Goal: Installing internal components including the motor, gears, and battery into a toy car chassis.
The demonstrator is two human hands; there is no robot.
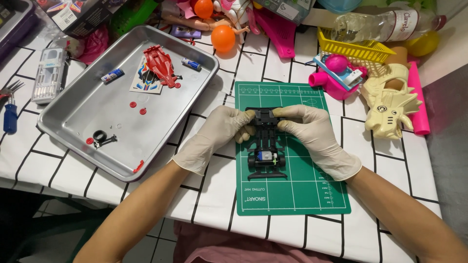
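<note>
On the green mat (pixel 312 195) near the front of the bench (pixel 204 195) lay a black toy-car chassis (pixel 265 151), its small motor showing toward the near end, and both gloved hands met at its far end. The left hand (pixel 219 134) came in from one side and the right hand (pixel 312 134) from the other, each set of fingers pinching the front of the chassis, as if to steady it flat against the mat while the fingers pressed on a part there. The mat gave a firm, flat base, and it lay open on the near and right sides. Just left of it sat a metal tray (pixel 97 112), holding the red car body (pixel 161 65), two batteries, a loose tyre (pixel 99 136) and small red bits, seemingly kept there so nothing rolled away. Beyond the mat, toys, an orange ball (pixel 223 38) and a yellow basket (pixel 356 48) crowded the far edge, leaving little room there.
</note>
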